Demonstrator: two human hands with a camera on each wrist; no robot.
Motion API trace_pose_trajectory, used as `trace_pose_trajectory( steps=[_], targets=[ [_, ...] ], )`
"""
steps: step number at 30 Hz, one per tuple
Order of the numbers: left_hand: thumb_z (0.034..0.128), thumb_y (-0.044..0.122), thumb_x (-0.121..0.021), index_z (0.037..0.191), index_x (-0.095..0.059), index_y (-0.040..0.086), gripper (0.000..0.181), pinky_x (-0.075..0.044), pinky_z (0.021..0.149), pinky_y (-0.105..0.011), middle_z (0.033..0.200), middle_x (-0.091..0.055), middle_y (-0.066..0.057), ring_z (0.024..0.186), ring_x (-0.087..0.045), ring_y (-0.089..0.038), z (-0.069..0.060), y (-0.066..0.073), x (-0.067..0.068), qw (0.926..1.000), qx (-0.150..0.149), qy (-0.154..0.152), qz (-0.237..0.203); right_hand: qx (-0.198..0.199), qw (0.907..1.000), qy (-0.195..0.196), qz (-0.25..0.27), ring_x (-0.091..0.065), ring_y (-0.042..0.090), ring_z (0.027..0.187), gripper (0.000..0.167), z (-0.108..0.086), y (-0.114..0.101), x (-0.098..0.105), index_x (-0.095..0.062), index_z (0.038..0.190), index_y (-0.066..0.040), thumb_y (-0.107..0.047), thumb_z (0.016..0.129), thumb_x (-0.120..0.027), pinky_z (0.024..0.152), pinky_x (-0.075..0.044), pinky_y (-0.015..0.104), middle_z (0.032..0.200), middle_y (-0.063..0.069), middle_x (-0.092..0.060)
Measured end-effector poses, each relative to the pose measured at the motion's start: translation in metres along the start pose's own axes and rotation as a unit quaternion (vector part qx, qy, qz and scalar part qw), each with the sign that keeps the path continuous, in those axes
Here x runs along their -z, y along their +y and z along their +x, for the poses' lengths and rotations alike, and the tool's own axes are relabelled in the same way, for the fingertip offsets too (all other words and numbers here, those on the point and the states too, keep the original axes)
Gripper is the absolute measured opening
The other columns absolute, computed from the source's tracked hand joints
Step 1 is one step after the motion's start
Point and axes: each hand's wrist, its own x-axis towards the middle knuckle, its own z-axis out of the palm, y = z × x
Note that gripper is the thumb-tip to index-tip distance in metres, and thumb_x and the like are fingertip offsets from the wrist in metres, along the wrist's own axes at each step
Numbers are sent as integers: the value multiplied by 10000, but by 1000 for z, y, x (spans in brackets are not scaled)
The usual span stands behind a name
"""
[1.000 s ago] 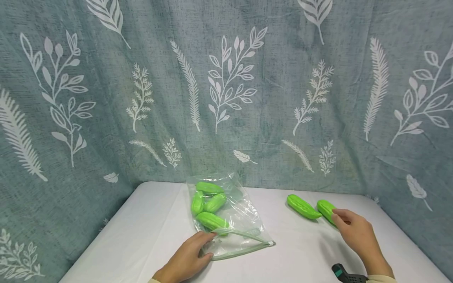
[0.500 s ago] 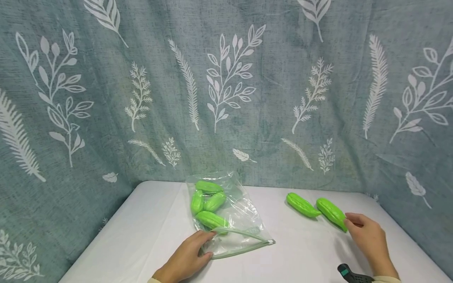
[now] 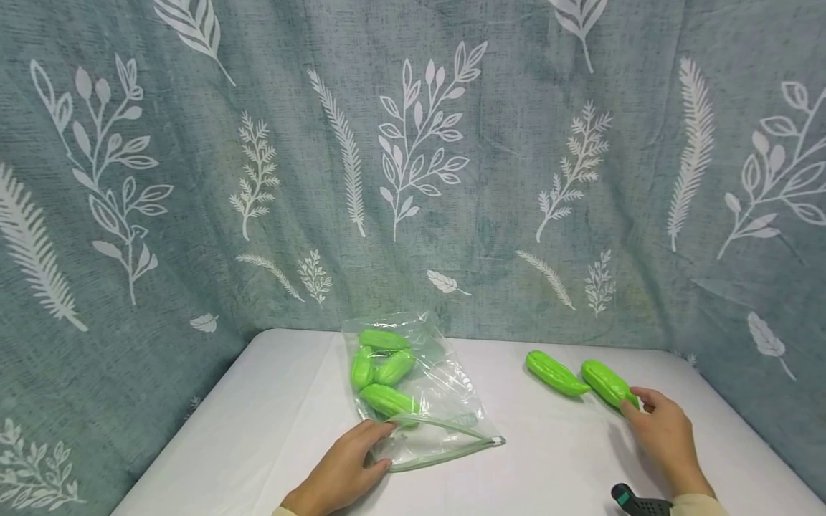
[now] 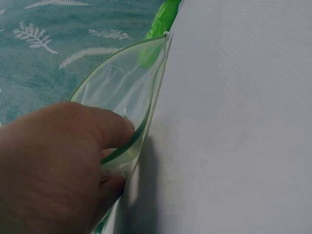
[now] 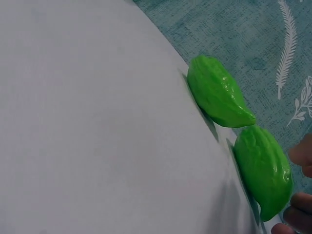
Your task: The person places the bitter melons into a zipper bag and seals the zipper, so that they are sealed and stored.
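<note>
On the white table lies a clear zip bag (image 3: 445, 387) with several green toy bitter melons (image 3: 389, 400) inside. My left hand (image 3: 345, 462) grips the bag's mouth at its left end, keeping the green-edged rim parted; the left wrist view shows a finger over the rim (image 4: 139, 131). At the right, my right hand (image 3: 665, 430) has thumb and finger on either side of the tapered tip of one bitter melon (image 3: 606, 382). In the right wrist view its fingers (image 5: 300, 212) are beside that melon, not closed round it. Another bitter melon (image 3: 556, 373) lies to its left.
A patterned teal curtain (image 3: 413, 179) hangs behind and at both sides of the white table (image 3: 548, 459). A white slider (image 3: 497, 440) is at the right corner of the bag's mouth. A dark device (image 3: 635, 502) is strapped at the right wrist.
My right hand drew off rightward from the nearer bitter melon, then came back in with its fingertips around the tip. The left hand and bag have stayed in place.
</note>
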Motion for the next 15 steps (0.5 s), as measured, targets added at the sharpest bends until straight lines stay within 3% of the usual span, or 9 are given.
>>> trace_pose_trajectory(
  steps=[15],
  targets=[
    [909, 183, -730, 1393, -574, 104, 514, -517, 997, -352, 1270, -623, -1, 1178, -592, -143, 0, -2, 0, 9998, -161, 110, 29, 253, 9995, -158, -70, -434, 548, 1242, 652, 9, -1, -10, -363, 1478, 87, -249, 973, -603, 1025, -375, 669, 1415, 398, -381]
  ],
)
